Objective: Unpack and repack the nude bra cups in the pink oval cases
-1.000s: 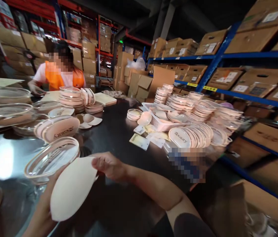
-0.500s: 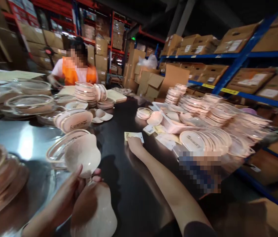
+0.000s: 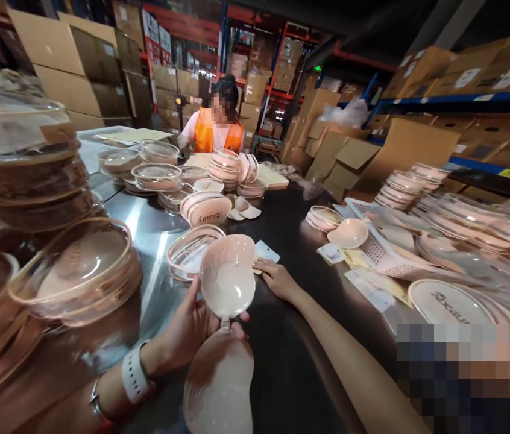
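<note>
My left hand [image 3: 187, 325] holds a pale pink stick-on bra [image 3: 230, 271] near the small clasp that joins its two cups. One cup stands upward, and the other hangs below toward me. Beyond the bra, my right hand [image 3: 280, 280] has its fingers closed on a small printed card [image 3: 267, 251], low over the dark table [image 3: 291, 355]. Part of the card is hidden behind the fingers. Just past the upper cup lies a clear oval case [image 3: 187, 253] with a pinkish rim.
Stacked oval cases [image 3: 78, 271] crowd the left side. At right are a pink perforated basket [image 3: 384, 247], loose cards [image 3: 370, 283], a single bra cup [image 3: 349, 233] and many more cases [image 3: 449, 301]. Across the table is a person in an orange vest [image 3: 216, 129]. Cartons [image 3: 349, 160] stand behind.
The view has swung left. My right hand has brought the card leftward, close to the bra. My left hand still holds the bra.
</note>
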Action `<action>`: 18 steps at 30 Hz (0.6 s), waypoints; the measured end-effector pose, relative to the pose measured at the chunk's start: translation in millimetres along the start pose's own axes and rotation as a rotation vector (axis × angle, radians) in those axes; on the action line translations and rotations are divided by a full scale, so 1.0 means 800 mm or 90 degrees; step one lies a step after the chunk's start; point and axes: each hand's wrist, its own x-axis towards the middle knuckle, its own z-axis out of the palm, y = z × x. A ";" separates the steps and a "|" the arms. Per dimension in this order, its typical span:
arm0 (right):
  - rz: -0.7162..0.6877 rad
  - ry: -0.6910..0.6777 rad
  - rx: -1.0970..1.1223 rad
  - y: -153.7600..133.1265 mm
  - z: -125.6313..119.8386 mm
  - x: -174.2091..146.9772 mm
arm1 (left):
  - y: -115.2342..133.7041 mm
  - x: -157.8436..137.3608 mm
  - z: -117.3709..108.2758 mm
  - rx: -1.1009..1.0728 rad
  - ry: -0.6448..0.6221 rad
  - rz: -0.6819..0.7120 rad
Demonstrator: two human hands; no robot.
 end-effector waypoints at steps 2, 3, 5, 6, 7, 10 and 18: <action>-0.007 0.005 0.003 -0.001 0.001 -0.001 | -0.001 0.000 -0.001 -0.006 0.001 0.009; -0.010 0.009 0.002 -0.002 0.001 -0.001 | -0.001 0.000 -0.001 -0.007 0.002 0.009; -0.014 0.016 -0.002 -0.002 0.001 0.000 | -0.001 0.000 -0.001 -0.004 0.001 0.008; -0.015 0.018 -0.006 -0.002 0.001 0.000 | -0.001 0.000 -0.001 -0.001 0.000 0.007; -0.017 0.018 -0.010 -0.002 0.001 0.000 | -0.001 0.000 -0.002 0.003 -0.003 0.006; -0.021 0.013 -0.023 -0.001 0.001 0.000 | -0.001 -0.001 -0.004 0.013 0.003 -0.007; -0.022 -0.005 -0.047 0.003 0.003 0.001 | 0.000 -0.003 -0.006 -0.007 0.034 -0.046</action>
